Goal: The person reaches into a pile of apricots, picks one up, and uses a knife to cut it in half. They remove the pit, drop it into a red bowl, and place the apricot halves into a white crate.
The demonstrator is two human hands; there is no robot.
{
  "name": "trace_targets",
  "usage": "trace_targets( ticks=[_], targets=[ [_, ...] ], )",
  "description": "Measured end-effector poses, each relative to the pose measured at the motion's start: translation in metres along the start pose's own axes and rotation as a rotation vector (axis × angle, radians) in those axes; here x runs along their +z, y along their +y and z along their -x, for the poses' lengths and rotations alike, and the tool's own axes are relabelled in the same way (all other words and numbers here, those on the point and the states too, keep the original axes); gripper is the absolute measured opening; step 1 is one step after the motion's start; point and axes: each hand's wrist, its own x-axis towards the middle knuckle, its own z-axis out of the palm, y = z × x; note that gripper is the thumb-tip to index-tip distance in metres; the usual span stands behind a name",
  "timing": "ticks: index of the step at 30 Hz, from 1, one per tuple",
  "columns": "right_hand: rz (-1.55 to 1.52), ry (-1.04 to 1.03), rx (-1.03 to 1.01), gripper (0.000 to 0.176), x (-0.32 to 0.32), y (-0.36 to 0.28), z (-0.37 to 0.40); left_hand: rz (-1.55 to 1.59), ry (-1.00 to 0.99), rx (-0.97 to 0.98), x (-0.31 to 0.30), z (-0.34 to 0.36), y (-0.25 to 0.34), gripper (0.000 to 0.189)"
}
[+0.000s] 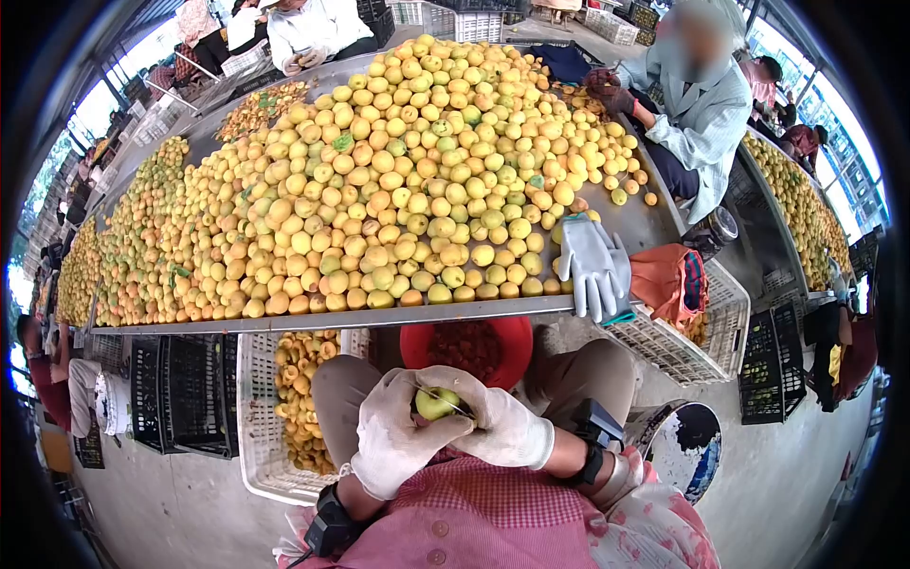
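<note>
A greenish-yellow apricot point(435, 404) sits between my two white-gloved hands, above my lap. My left hand point(391, 431) is closed around its left side, thumb and fingers pressed against it. From the right, my right hand point(504, 424) closes on the same fruit, thumb near its lower edge. A thin metallic edge point(462, 410) shows across the fruit by the right fingers; I cannot tell what tool it belongs to. Just beyond the hands stands a red basin point(513, 343) with dark reddish pieces inside. A big heap of apricots point(408, 190) covers the metal table point(379, 321) in front.
Left of my legs is a white crate point(258, 441) of apricot halves. Grey gloves point(594, 270) and an orange cloth point(664, 282) lie at the table's right corner, over another white crate point(725, 322). A bucket point(678, 446) stands right. Co-workers point(697, 114) sit around the table.
</note>
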Motion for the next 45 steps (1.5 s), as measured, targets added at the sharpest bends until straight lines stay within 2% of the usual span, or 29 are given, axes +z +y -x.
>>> trace_targets(
  ticks=[2, 4, 8, 11, 15, 23, 26, 27, 28, 29, 31, 32, 33, 35, 36, 38, 40, 44, 45],
  targets=[
    [-0.022, -0.019, 0.017, 0.071, 0.0, 0.001, 0.001, -0.039, 0.004, 0.005, 0.001, 0.001, -0.004, 0.042],
    [-0.042, -0.036, 0.035, 0.07, -0.002, -0.001, 0.001, -0.077, -0.022, 0.137, 0.003, 0.002, -0.012, 0.037],
    [-0.075, -0.119, 0.069, 0.065, -0.009, -0.007, -0.002, 0.021, 0.013, 0.172, 0.006, 0.0, -0.01, 0.035],
    [-0.133, -0.145, 0.053, 0.061, -0.007, -0.005, -0.003, -0.014, -0.028, 0.116, 0.003, 0.004, -0.005, 0.033],
    [-0.206, -0.167, 0.019, 0.057, -0.003, -0.003, -0.001, 0.002, -0.031, 0.184, 0.002, 0.009, -0.006, 0.032],
    [-0.28, -0.275, 0.008, 0.059, -0.004, -0.005, 0.002, 0.123, 0.035, 0.288, 0.004, 0.016, -0.013, 0.032],
    [-0.298, -0.236, 0.051, 0.06, 0.0, -0.004, 0.003, 0.125, -0.038, 0.242, 0.004, 0.018, -0.02, 0.03],
    [-0.306, -0.204, 0.1, 0.06, 0.001, -0.001, 0.002, 0.162, -0.079, 0.144, 0.005, 0.018, -0.022, 0.031],
    [-0.208, -0.15, -0.074, 0.07, 0.002, 0.002, -0.003, 0.198, -0.12, 0.05, 0.005, 0.017, -0.024, 0.032],
    [-0.202, -0.148, -0.078, 0.07, -0.002, -0.003, -0.002, 0.198, -0.119, 0.058, 0.006, 0.016, -0.024, 0.032],
    [-0.553, -0.148, 0.543, 0.084, -0.013, -0.027, -0.003, 0.313, -0.069, 0.073, 0.006, 0.012, -0.02, 0.037],
    [-0.505, -0.12, 0.436, 0.092, -0.013, -0.019, -0.002, 0.245, -0.168, 0.122, -0.001, 0.008, -0.017, 0.041],
    [-0.501, -0.118, 0.433, 0.092, -0.011, -0.015, -0.001, 0.245, -0.168, 0.127, -0.001, 0.009, -0.016, 0.041],
    [-0.26, -0.021, 0.35, 0.087, -0.005, -0.005, 0.005, 0.6, -0.157, -0.156, 0.003, 0.014, -0.013, 0.039],
    [-0.164, 0.023, 0.233, 0.085, 0.001, 0.004, 0.007, 0.601, -0.155, -0.153, 0.004, 0.016, -0.011, 0.039],
    [-0.194, 0.002, 0.26, 0.081, 0.005, 0.013, 0.012, 0.972, -0.132, -0.265, 0.006, 0.017, -0.007, 0.042],
    [-0.195, -0.015, 0.297, 0.073, 0.005, 0.015, 0.016, 0.893, -0.204, -0.214, 0.002, 0.014, -0.015, 0.044],
    [-0.117, -0.073, 0.349, 0.073, -0.005, 0.004, 0.015, 0.827, -0.419, -0.127, -0.001, 0.013, -0.048, 0.056],
    [-0.113, -0.093, 0.364, 0.074, -0.007, 0.001, 0.014, 0.826, -0.42, -0.127, -0.002, 0.013, -0.045, 0.056]
  ],
)
